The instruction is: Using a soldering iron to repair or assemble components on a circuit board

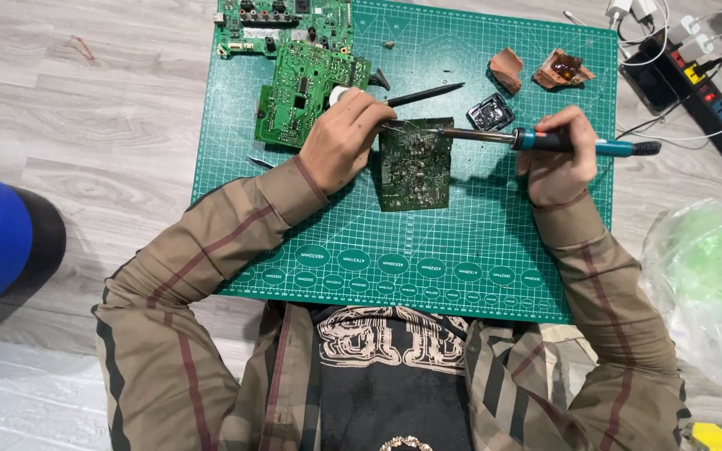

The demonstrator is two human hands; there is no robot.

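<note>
Centrally, circuit board point(414, 164) mid-mat point(478, 250), soldering iron point(536, 140) in right hand point(557, 159)

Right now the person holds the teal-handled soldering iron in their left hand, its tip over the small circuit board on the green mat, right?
Not quite: the head view shows the soldering iron in the right hand. The left hand steadies the small circuit board on the green mat.

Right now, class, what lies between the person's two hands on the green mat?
In the head view, a small dark circuit board lies between the left hand and right hand, with the soldering iron reaching across it.
</note>
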